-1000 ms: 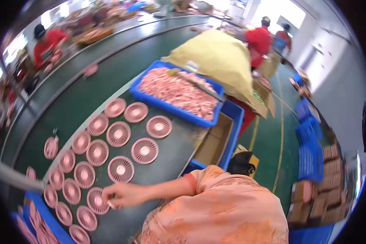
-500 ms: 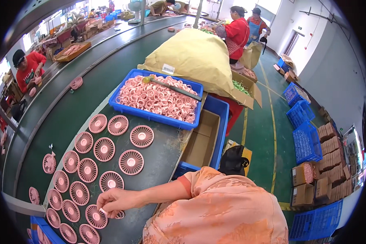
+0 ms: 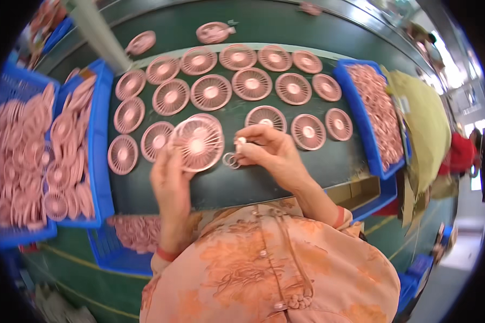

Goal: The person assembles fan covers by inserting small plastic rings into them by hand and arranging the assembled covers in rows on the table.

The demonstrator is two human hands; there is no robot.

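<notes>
My left hand (image 3: 171,180) grips a pink round slatted cover (image 3: 200,144) by its left edge, lifted and tilted above the dark work surface. My right hand (image 3: 277,156) is pinched close to the cover's right side, its fingertips closed on a small pale pink ring piece (image 3: 241,141). Just below those fingertips show small pink rings (image 3: 231,160); whether they hang from the hand or lie on the surface I cannot tell. Beyond both hands, several matching covers (image 3: 252,84) lie flat in rows, with one cover (image 3: 265,117) right behind my right hand.
To the left, blue crates (image 3: 103,161) hold heaps of pink covers. A blue tray (image 3: 355,126) full of pink rings borders the right end, beside a yellowish sack (image 3: 423,121). Past the rows runs a green conveyor (image 3: 264,21) carrying a few pink pieces. A grey post (image 3: 99,32) rises at far left.
The view has swung left and down onto the work surface. My left hand has come into view holding a cover. My right hand, with the small ring piece, is now beside it.
</notes>
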